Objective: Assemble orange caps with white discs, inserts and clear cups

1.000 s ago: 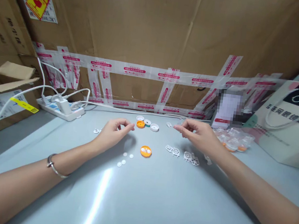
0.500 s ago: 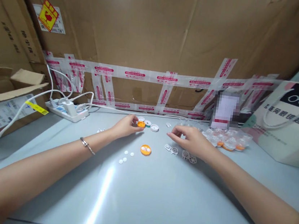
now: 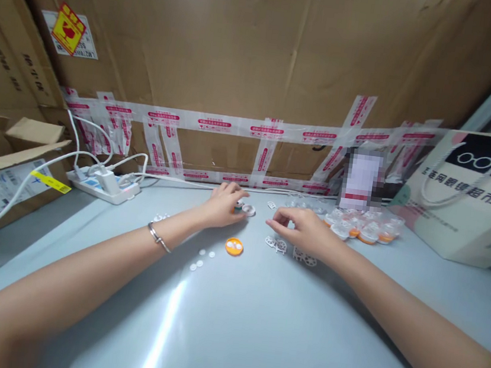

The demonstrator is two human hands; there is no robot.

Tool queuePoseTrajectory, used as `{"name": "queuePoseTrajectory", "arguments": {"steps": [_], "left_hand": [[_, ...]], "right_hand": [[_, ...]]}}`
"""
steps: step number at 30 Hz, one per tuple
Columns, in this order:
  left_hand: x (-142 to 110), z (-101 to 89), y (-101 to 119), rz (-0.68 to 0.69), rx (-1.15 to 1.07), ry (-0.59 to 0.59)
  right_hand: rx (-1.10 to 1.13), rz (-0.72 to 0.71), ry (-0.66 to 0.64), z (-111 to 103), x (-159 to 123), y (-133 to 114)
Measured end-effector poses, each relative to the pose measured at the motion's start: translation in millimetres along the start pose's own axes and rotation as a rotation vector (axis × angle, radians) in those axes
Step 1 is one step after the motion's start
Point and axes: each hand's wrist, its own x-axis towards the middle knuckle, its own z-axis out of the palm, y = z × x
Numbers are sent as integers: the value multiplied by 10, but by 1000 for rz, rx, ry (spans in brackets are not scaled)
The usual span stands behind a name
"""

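My left hand (image 3: 226, 205) reaches over a small group of round caps at the back middle, its fingers apart and bent downward. A white round cap (image 3: 248, 210) shows by its fingertips; the green and orange caps are mostly covered. My right hand (image 3: 298, 223) hovers above the table with curled fingers, thumb and index close together; whatever they may hold is not visible. Below it lie white spoked plastic pieces (image 3: 275, 245). Between the hands, nearer me, an orange round cap (image 3: 233, 254) holds small white discs. Several loose white discs (image 3: 202, 253) lie left of it.
Clear domed pieces with orange bases (image 3: 368, 234) cluster at the right, before a paper bag (image 3: 460, 216). A power strip (image 3: 105, 191) with white cables stands back left, beside an open cardboard box (image 3: 8, 179). A large taped carton (image 3: 243, 58) walls off the back.
My left hand has moved right and farther over the caps, covering the orange one. My right hand stays nearly in place. The whole view has shifted slightly.
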Motion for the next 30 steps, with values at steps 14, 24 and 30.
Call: {"name": "queuePoseTrajectory", "arguments": {"steps": [14,24,30], "left_hand": [[-28,-142,53,159,-156,35],[-653,-416,113,-176,-1323,-154],[-707,-341,20,-277,-1545,-228]], "right_hand": [[49,-8,7,-30,-33,-101],[179,18,-23,-33,-49,-254],[252,19,-96,-8,-76,-340]]}}
